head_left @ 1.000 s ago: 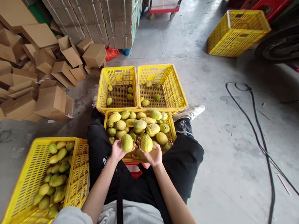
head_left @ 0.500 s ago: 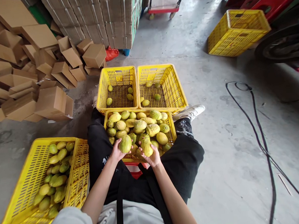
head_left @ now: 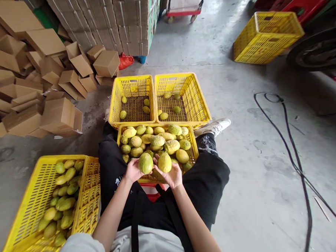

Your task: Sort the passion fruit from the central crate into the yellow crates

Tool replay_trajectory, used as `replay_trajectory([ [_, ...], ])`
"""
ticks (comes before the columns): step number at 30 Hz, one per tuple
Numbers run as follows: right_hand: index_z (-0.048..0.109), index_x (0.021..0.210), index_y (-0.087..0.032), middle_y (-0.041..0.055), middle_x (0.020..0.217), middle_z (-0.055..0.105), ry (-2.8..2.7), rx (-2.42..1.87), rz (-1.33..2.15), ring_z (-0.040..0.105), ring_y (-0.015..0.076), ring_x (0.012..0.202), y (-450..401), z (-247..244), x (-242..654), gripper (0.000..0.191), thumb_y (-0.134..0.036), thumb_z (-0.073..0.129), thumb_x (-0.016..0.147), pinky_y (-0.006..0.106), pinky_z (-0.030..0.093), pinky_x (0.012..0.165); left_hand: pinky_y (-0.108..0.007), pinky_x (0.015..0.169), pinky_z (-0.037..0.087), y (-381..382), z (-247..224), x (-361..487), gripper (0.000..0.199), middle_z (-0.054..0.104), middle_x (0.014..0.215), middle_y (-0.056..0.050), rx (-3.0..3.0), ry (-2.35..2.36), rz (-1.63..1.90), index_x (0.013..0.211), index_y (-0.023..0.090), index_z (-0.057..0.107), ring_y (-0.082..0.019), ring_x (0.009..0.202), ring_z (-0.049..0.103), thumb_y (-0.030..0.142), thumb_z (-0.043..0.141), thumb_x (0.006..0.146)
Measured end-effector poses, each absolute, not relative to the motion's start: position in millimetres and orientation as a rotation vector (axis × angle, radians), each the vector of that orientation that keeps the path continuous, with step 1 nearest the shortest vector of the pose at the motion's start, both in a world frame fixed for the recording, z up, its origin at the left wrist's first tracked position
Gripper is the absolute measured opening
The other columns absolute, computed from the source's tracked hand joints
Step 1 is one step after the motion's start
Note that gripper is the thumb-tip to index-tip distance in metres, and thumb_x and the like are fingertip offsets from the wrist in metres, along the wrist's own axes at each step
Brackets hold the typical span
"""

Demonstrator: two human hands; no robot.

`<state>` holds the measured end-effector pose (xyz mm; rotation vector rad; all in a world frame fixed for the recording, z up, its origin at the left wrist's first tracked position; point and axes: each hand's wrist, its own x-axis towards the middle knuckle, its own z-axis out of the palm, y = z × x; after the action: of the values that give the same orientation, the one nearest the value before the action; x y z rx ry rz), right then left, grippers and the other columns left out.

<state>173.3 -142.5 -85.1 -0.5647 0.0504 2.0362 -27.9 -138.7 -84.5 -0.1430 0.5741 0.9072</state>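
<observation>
Just beyond both hands, a yellow crate [head_left: 194,140] holds piled fruit [head_left: 157,141]. The left hand [head_left: 133,171] and right hand [head_left: 174,176], half open, cradle a greener fruit [head_left: 145,163] and a yellower fruit [head_left: 164,163]; loose fingers could let either roll off, bruising it. White trouser print [head_left: 208,145]: unreadable.

- The slotted yellow plastic crates [head_left: 196,98] are patterned with rows of openings.
- The oval green-and-yellow fruits [head_left: 145,163] are mottled, the left-held one being tinted greener than the right-held one.
- The black cloth trousers [head_left: 206,176] are printed with white figures.
- The angular cardboard boxes [head_left: 57,115] are coloured brown.
- The hard grey floor [head_left: 241,145] is blotched with darker stains.
- The long cable [head_left: 308,209] is coloured black.
</observation>
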Motion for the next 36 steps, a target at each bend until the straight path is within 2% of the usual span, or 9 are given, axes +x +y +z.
replay_trajectory([
  [4, 0.049, 0.127, -0.028, 0.0049, 0.116, 0.065, 0.091, -0.546, 1.999, 0.064, 0.0212, 0.1, -144.9, -84.5, 174.9, 0.049, -0.033, 0.058, 0.079, 0.036, 0.057, 0.078, -0.056, 0.088, 0.046, -138.2, -84.5, -28.8, 0.026, 0.07, 0.098, -0.013, -0.127, 0.612, 0.94, 0.101, 0.014, 0.063, -0.035, 0.11, 0.06, 0.031, 0.047, 0.088],
  [8, 0.049, 0.125, -0.031, 0.0032, 0.1, 0.067, 0.079, -0.469, 2.101, 0.063, 0.015, 0.078, -147.4, -85.4, 174.0, 0.058, -0.035, 0.068, 0.071, 0.024, 0.056, 0.059, -0.05, 0.085, 0.05, -139.6, -86.3, -25.9, 0.028, 0.069, 0.101, -0.011, -0.064, 0.706, 0.951, 0.11, 0.017, 0.059, -0.03, 0.103, 0.064, 0.031, 0.05, 0.088],
  [14, 0.051, 0.123, -0.034, 0.0008, 0.1, 0.067, 0.021, -0.53, 2.08, 0.063, 0.0157, 0.078, -146.6, -88.6, 170.3, 0.057, -0.03, 0.07, 0.07, 0.026, 0.055, 0.061, -0.045, 0.082, 0.053, -141.8, -85.6, -20.3, 0.043, 0.065, 0.112, -0.011, 0.067, 0.648, 0.931, 0.13, 0.023, 0.047, -0.026, 0.099, 0.065, 0.027, 0.052, 0.087],
  [19, 0.05, 0.127, -0.035, 0.0009, 0.105, 0.069, 0.026, -0.582, 2.035, 0.066, 0.0194, 0.09, -145.8, -87.2, 171.2, 0.056, -0.034, 0.066, 0.074, 0.034, 0.056, 0.075, -0.048, 0.082, 0.052, -138.4, -83.2, -22.4, 0.042, 0.066, 0.11, -0.016, -0.053, 0.664, 0.907, 0.124, 0.014, 0.053, -0.031, 0.102, 0.063, 0.036, 0.048, 0.088],
  [23, 0.047, 0.131, -0.037, 0.0013, 0.122, 0.063, -0.026, -0.549, 1.988, 0.063, 0.0241, 0.104, -145.1, -83.9, 171.1, 0.055, -0.037, 0.058, 0.077, 0.048, 0.051, 0.088, -0.056, 0.09, 0.045, -136.8, -85.4, -27.8, 0.038, 0.067, 0.111, -0.015, -0.16, 0.589, 0.999, 0.116, 0.016, 0.059, -0.034, 0.112, 0.058, 0.037, 0.043, 0.088],
  [25, 0.047, 0.131, -0.038, 0.0016, 0.129, 0.059, -0.089, -0.562, 1.978, 0.061, 0.0248, 0.11, -144.9, -84.4, 170.5, 0.054, -0.036, 0.058, 0.078, 0.05, 0.049, 0.092, -0.059, 0.094, 0.04, -137.0, -86.5, -29.4, 0.037, 0.066, 0.112, -0.015, -0.18, 0.56, 1.033, 0.116, 0.016, 0.059, -0.035, 0.118, 0.054, 0.033, 0.041, 0.088],
  [30, 0.052, 0.126, -0.035, 0.0023, 0.13, 0.058, -0.141, -0.664, 1.933, 0.06, 0.0227, 0.11, -145.3, -90.0, 170.5, 0.053, -0.044, 0.065, 0.076, 0.04, 0.053, 0.087, -0.062, 0.098, 0.035, -137.9, -86.4, -28.7, 0.043, 0.065, 0.115, -0.016, -0.178, 0.58, 1.054, 0.126, 0.014, 0.052, -0.035, 0.123, 0.05, 0.033, 0.039, 0.089],
  [33, 0.059, 0.119, -0.031, 0.0015, 0.118, 0.065, -0.048, -0.654, 1.927, 0.064, 0.0193, 0.095, -145.3, -91.8, 171.4, 0.045, -0.049, 0.062, 0.077, 0.032, 0.057, 0.074, -0.059, 0.096, 0.04, -137.4, -85.9, -28.3, 0.048, 0.066, 0.113, -0.017, -0.181, 0.624, 1.053, 0.131, 0.013, 0.047, -0.035, 0.119, 0.053, 0.038, 0.04, 0.091],
  [36, 0.061, 0.115, -0.029, 0.0003, 0.108, 0.068, 0.053, -0.611, 1.945, 0.065, 0.0157, 0.081, -144.6, -91.8, 171.1, 0.039, -0.043, 0.062, 0.078, 0.028, 0.057, 0.065, -0.053, 0.089, 0.048, -136.7, -85.3, -28.3, 0.05, 0.066, 0.111, -0.017, -0.172, 0.67, 1.061, 0.133, 0.014, 0.044, -0.034, 0.112, 0.058, 0.041, 0.042, 0.091],
])
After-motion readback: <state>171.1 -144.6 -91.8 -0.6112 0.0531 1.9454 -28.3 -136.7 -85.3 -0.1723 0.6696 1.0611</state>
